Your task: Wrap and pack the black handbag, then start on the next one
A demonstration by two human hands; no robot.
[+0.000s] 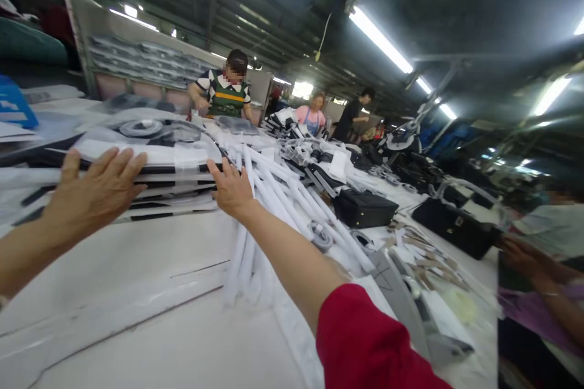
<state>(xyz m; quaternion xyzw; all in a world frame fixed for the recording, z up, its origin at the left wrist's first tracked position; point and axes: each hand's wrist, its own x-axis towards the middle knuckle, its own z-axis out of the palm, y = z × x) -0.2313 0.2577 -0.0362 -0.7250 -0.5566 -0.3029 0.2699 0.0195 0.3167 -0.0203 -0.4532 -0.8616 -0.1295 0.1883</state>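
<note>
Both my hands reach forward to a low stack of flat black-and-white sheets point(173, 185) wrapped in clear plastic on a long white table point(150, 267). My left hand point(93, 185) lies on the stack's near edge with fingers spread flat. My right hand point(230, 185) rests at the stack's right end, fingers curled against it, beside a pile of several white tubes point(292, 200). My right sleeve point(365, 346) is red.
Black handbags point(362, 208) point(458, 228) sit on the table to the right among white scraps. A grey tool point(410, 310) lies near my right arm. A person in a striped shirt point(225, 94) works across the table; another person's hands point(524, 255) work at right.
</note>
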